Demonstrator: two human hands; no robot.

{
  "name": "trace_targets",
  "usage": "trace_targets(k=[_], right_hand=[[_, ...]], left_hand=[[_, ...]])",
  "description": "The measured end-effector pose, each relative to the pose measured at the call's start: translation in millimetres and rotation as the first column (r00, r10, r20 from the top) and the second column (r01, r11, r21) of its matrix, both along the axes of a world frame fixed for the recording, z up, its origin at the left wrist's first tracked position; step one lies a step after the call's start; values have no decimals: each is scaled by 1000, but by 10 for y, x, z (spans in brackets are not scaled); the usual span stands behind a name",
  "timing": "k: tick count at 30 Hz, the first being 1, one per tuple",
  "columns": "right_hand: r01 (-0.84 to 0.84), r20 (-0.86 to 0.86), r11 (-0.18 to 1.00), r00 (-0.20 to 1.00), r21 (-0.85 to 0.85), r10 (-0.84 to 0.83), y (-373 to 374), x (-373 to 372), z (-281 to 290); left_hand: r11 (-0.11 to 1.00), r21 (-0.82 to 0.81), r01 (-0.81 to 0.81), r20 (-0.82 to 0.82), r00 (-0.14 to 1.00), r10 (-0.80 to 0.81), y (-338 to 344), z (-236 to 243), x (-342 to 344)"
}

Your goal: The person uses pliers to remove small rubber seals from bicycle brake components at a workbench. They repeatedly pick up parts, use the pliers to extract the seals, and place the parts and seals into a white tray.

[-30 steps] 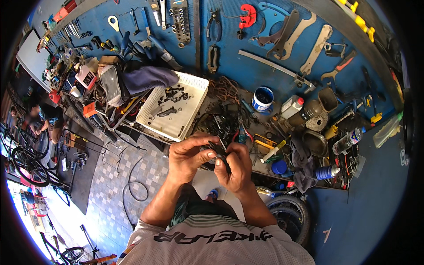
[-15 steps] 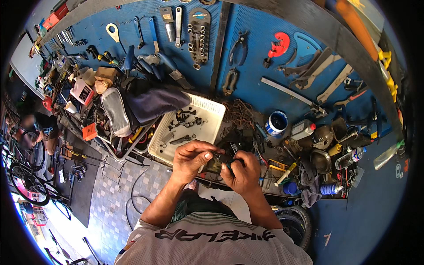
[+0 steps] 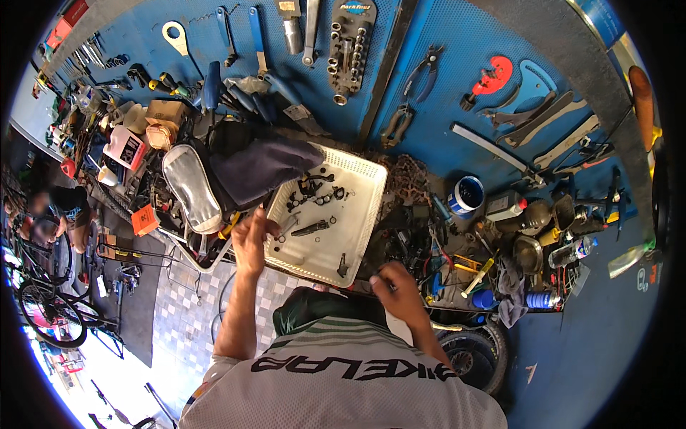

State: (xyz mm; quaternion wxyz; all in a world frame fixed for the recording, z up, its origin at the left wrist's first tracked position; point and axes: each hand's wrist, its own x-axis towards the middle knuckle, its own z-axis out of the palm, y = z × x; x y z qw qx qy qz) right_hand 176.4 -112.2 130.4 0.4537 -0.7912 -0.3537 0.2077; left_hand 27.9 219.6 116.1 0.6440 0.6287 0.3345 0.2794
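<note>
My left hand (image 3: 251,239) is raised at the left rim of a white plastic tray (image 3: 375,193), fingers partly stretched and apart, nothing visible in them. My right hand (image 3: 399,289) is at the bench's front edge, right of the tray's near corner. Its fingers are curled, and a small dark spot shows between them; I cannot make out what, if anything, it holds. Inside the tray lie several small black metal parts, including a long dark part (image 3: 311,228) in the middle and a small dark part (image 3: 343,266) at the near right corner.
A dark cloth (image 3: 268,168) and a clear-topped case (image 3: 191,189) lie left of the tray. To the right are chains (image 3: 402,179), a white-and-blue tub (image 3: 466,196), bottles and loose tools. Behind hangs a blue tool board (image 3: 286,43). Another person (image 3: 68,207) is far left.
My hands were together over the tray's near right side, around a small dark part. They have come apart: left hand moved left, right hand drew back nearer me. My view shifted a little.
</note>
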Motion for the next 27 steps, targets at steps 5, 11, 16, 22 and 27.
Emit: trace_targets(k=[5,11,16,22,27], right_hand=[[349,-200,908,931,234,-306,-1,343,20],[242,82,951,962,191,-261,-71,589,243],[259,53,944,960,203,-275,-202,589,165],[385,-3,906,921,177,-391,-369,634,68],[418,19,902,906,104,-422,-375,685,156]], left_hand=[[889,348,298,-204,949,-239,125,-30,341],[449,601,661,-626,739,-249,-168,-450,750],[378,495,782,-797,582,-160,-200,-647,830],[462,509,726,-703,661,-263,-88,-748,872],[620,553,556,-489,820,-300,61,-644,827]])
